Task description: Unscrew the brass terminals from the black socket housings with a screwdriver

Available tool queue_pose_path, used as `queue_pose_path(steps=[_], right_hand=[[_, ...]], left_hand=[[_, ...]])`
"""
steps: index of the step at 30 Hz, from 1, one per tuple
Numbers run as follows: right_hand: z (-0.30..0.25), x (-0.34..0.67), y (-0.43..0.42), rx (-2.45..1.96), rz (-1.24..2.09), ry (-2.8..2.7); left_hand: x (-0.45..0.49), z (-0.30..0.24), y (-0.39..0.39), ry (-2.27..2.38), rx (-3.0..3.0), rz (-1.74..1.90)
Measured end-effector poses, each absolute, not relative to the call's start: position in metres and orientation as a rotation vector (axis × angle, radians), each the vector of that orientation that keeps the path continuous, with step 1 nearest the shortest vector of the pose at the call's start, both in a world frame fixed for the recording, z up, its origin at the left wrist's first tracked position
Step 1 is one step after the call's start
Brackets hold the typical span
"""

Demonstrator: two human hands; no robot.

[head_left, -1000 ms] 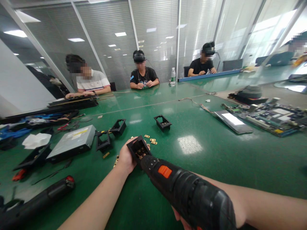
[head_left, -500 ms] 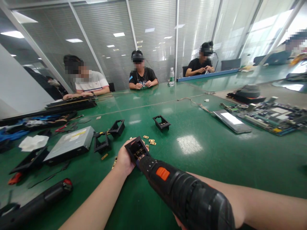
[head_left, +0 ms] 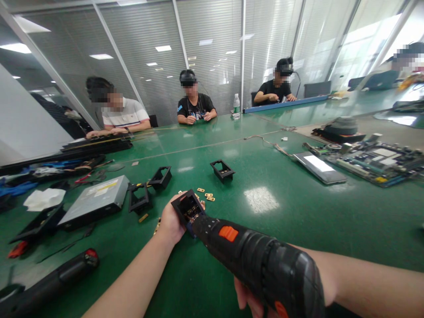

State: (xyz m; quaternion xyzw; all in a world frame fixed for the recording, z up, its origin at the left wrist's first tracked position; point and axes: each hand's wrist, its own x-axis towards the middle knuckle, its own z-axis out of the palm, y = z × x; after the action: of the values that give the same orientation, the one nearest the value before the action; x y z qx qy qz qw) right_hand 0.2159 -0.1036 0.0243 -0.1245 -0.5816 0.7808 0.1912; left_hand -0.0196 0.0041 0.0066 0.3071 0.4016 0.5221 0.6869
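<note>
My left hand (head_left: 172, 221) is closed around a black plastic frame (head_left: 187, 204), tilted so that its hollow faces me. Brass-coloured parts show inside it. In my right hand (head_left: 250, 298) is a black cordless drill (head_left: 258, 256) with an orange switch; its front end reaches into the frame's opening, and the bit's tip is hard to make out. The drill body covers most of my right hand. Small brass plates (head_left: 209, 197) lie just beyond the frame, and a few more show beside my left wrist.
More black frames (head_left: 222, 169) stand on the green table (head_left: 212, 145). To the left are a grey disc drive (head_left: 96, 198) and a black cylindrical tool (head_left: 53, 278). Circuit boards (head_left: 380, 159) and a flat silver-edged device (head_left: 319, 168) lie right. Several people sit around the table.
The drill's rear has swung slightly down and right, and more of my right hand's fingers show beneath it. The frame stays in my left hand. A co-worker at the back right has moved their hands apart.
</note>
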Motion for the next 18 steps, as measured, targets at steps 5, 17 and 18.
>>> queue_pose_path(steps=[5,17,18], right_hand=[[0.035,0.212,-0.105,-0.285,1.96,-1.771],[0.032,0.212,-0.107,-0.327,2.051,-1.711],[0.032,0.212,-0.107,-0.315,2.04,-1.72]], left_hand=[[-0.018,0.008,0.004,0.908,0.675,1.181],[-0.019,0.007,0.004,0.891,0.671,1.178],[-0.018,0.008,0.004,0.896,0.662,1.178]])
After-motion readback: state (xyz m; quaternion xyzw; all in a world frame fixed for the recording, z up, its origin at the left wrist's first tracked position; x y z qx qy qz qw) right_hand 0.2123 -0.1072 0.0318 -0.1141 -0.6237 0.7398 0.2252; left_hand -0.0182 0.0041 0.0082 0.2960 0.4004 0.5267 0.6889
